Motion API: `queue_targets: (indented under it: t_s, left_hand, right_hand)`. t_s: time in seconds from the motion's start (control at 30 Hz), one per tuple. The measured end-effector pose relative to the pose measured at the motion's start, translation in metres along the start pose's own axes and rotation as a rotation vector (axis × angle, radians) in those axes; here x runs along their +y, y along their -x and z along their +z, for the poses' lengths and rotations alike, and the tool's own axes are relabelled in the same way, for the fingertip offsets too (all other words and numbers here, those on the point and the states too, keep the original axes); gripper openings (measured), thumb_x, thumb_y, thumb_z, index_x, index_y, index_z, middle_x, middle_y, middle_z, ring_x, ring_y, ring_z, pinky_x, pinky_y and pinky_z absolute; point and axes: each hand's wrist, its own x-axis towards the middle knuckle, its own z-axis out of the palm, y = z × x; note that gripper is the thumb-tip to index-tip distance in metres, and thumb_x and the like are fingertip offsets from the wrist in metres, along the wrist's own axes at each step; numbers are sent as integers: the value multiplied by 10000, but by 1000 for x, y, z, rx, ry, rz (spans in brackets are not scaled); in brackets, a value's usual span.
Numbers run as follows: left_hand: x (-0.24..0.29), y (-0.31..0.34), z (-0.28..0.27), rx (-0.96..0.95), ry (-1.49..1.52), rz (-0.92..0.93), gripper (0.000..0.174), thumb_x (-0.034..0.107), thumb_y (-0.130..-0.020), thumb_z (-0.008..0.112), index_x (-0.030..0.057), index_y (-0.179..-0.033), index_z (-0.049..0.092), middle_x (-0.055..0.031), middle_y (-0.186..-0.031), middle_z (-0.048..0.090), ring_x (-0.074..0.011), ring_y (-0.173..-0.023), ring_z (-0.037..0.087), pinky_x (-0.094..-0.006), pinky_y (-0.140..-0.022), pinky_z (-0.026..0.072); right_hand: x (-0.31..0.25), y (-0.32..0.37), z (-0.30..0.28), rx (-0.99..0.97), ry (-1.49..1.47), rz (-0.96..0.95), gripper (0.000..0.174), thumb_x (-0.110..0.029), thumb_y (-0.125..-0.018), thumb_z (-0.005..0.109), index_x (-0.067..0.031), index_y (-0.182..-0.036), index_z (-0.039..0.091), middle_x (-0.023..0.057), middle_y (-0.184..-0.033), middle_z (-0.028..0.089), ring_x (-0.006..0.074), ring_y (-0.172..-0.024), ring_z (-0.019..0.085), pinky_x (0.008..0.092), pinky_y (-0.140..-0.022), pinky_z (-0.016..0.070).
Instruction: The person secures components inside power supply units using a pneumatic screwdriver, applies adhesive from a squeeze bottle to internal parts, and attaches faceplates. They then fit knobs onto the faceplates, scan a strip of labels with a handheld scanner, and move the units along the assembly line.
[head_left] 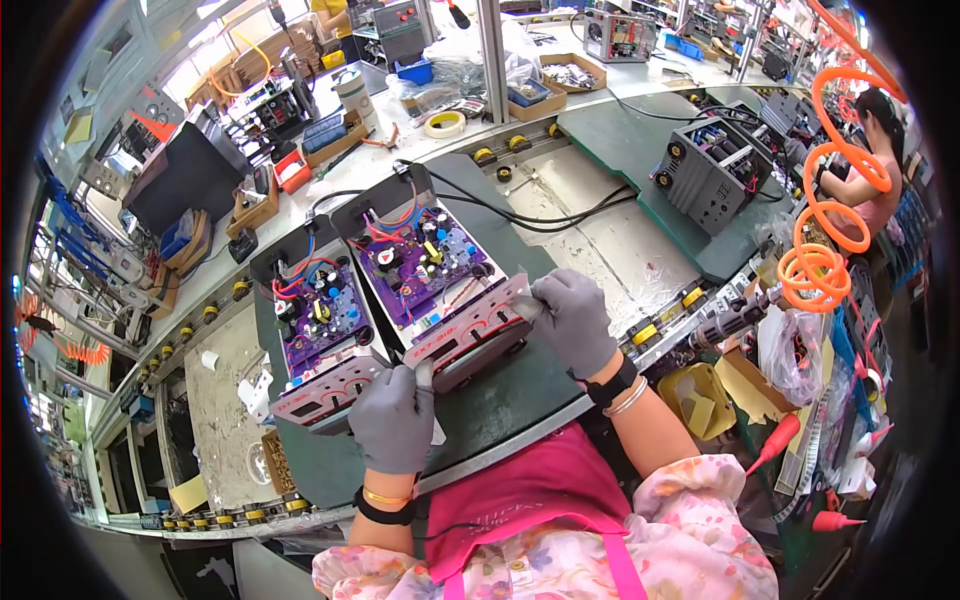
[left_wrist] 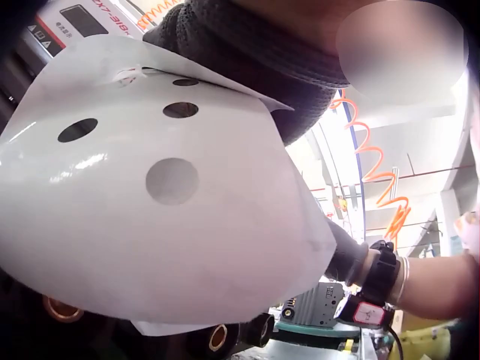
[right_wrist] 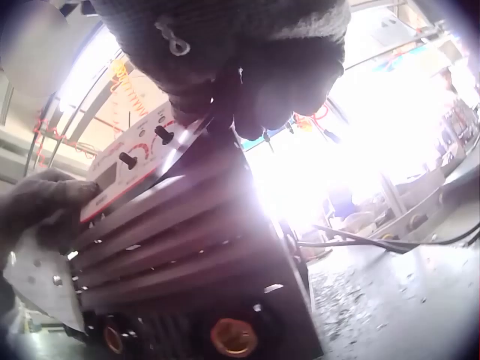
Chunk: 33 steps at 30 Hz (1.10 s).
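"Left hand (head_left: 392,420) pinching something?"

"A white sheet (left_wrist: 240,247) with holes, hanging below it. The right hand (head_left: 577,320) pinches the far corner of the printed label (head_left: 468,328)."

"And where's that label?"

"Across the front of the right one of the paired machines (head_left: 488,364). Looks light, bendy, easily creased; I'd hold it by its edges. That glossy sheet could slip."

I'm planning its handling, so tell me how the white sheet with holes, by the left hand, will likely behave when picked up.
The sheet will probably be floppy, since it bows in a broad curve. Its thin-looking edges suggest it is light for its size. Bright highlights point to a glossy surface, so it may be slippery.
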Motion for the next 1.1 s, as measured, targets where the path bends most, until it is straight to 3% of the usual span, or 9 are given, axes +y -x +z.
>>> queue_targets:
  t_s: [0.13, 0.27, 0.47, 0.57, 0.63, 0.77, 0.93, 1.03, 1.1]
  left_hand:
    - [-3, 4, 5, 20, 4, -77, 270, 329, -825, 674, 79, -913, 624, -86, -631, 564, -269, -533, 572, -369, -491, 441]
    - [2, 10, 8, -57, 27, -227, 561, 372, -790, 703, 114, -1264, 552, -97, -657, 605, -264, -545, 602, -369, -510, 475]
    - [-11, 29, 18, -15, 133, -160, 610, 257, -809, 676, 129, -1362, 452, -111, -671, 618, -306, -550, 597, -412, -528, 469]
    - [-8, 40, 4, -88, 695, -342, 523, 18, -844, 606, 76, -1345, 467, -28, -719, 588, -108, -626, 521, -235, -572, 430]
    - [-13, 50, 7, -38, 819, -274, 420, -5, -853, 578, -6, -1267, 512, -75, -944, 623, -106, -726, 532, -230, -610, 429]
    - [-19, 63, 13, -153, 899, -434, 361, 0, -838, 568, -24, -1198, 556, -68, -886, 620, -108, -677, 533, -235, -576, 422]
    - [-12, 64, 13, -236, 944, -389, 256, 42, -863, 544, -26, -1106, 588, -74, -972, 623, -49, -572, 477, -178, -440, 354]
    - [-9, 69, 12, -193, 942, -426, 275, 14, -825, 575, -29, -1095, 609, -58, -772, 607, -77, -532, 482, -212, -474, 371]
    - [-7, 68, 0, -268, 923, -427, 235, 63, -865, 556, -13, -1079, 615, -89, -970, 632, -93, -616, 505, -215, -506, 393]
  right_hand:
    - [2, -5, -5, -138, 234, 27, 515, -534, -818, 588, -53, -636, 574, 120, -642, 545, 329, -624, 568, 421, -586, 450]
    - [9, 1, -8, -334, 282, 230, 625, -635, -819, 511, -47, -627, 599, 151, -669, 590, 345, -663, 598, 445, -607, 458]
    - [9, 37, -52, -498, 378, 381, 423, -455, -870, 542, -61, -755, 641, 163, -740, 643, 349, -734, 639, 449, -678, 493]
    - [-11, 63, -112, -521, 292, 429, 301, -349, -870, 545, -68, -869, 652, 160, -767, 649, 343, -761, 642, 448, -706, 494]
    - [-29, 76, -159, -422, 215, 419, 261, -294, -848, 549, -63, -904, 655, 161, -808, 651, 338, -805, 635, 422, -728, 489]
    - [-22, 95, -250, -218, 400, 590, 199, -209, -822, 554, -71, -901, 674, 156, -833, 654, 332, -807, 629, 409, -741, 486]
    - [115, 153, -326, -189, 927, 699, 142, -97, -786, 565, -76, -861, 683, 157, -912, 656, 337, -858, 623, 412, -789, 486]
    - [153, 160, -329, -296, 1090, 888, 193, -54, -774, 540, -96, -897, 682, 171, -998, 649, 346, -914, 621, 409, -825, 488]
    - [215, 199, -334, -257, 1106, 894, 248, -63, -770, 550, -105, -981, 672, 177, -1020, 645, 351, -934, 618, 413, -843, 485]
